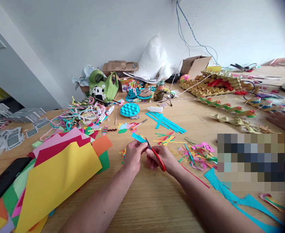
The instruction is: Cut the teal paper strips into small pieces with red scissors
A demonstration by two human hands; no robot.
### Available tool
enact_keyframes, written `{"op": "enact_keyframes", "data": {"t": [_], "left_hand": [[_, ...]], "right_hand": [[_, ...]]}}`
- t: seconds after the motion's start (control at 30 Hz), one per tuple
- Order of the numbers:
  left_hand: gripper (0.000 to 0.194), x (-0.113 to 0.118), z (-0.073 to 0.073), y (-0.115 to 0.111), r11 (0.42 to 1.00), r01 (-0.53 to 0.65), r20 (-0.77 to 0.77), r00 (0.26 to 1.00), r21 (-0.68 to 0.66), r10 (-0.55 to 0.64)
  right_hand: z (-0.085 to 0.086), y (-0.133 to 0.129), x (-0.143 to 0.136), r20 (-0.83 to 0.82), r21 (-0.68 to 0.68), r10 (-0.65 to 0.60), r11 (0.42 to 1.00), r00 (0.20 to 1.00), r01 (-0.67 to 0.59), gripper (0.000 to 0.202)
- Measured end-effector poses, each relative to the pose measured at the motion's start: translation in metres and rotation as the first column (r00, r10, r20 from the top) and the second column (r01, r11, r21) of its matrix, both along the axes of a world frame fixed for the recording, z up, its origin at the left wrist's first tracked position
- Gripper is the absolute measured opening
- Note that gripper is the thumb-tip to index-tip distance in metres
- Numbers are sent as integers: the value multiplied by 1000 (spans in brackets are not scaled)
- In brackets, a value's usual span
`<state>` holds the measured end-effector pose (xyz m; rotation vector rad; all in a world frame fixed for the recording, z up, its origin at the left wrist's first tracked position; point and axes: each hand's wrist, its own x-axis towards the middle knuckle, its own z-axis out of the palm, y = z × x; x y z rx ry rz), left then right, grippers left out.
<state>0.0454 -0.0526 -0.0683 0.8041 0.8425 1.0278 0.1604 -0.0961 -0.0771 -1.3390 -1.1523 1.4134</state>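
Between the fingers of my left hand [134, 153] is a blue paper strip [138, 138], its free end pointing up and left. My right hand [162, 157] is closed around red-handled scissors [159, 158], and their blades lie at the strip close to my left thumb. Just beyond my hands are several blue strips [165, 122] on the table and a round blue woven piece [129, 110]. Small colored paper fish [124, 127] lie beside another pair of scissors [139, 124]. Thin cut strips [166, 138] are scattered past my right hand.
Colored paper sheets [62, 171] and a black phone [8, 178] lie on the left. Paper scraps [198, 153] and blue offcuts [229, 194] cover the right. Farther back are pipe cleaners [84, 111], a green panda bag [105, 87], a jar [159, 92] and egg cartons [210, 82]. Another person's hand [284, 120] rests at far right.
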Motion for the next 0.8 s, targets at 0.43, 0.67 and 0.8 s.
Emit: {"op": "enact_keyframes", "data": {"t": [0.43, 0.67, 0.8], "left_hand": [[13, -7, 3, 8, 992, 124, 31, 992, -11, -123], [14, -7, 3, 10, 994, 106, 52, 993, -26, -104], [15, -8, 4, 10, 992, 121, 49, 992, -25, -120]], "right_hand": [[3, -1, 10, 23, 2, 68, 998, 997, -68, 51], [3, -2, 11, 23, 9, 67, 998, 998, -67, 50], [3, -2, 11, 35, 0, 81, 997, 996, -81, 52]]}}
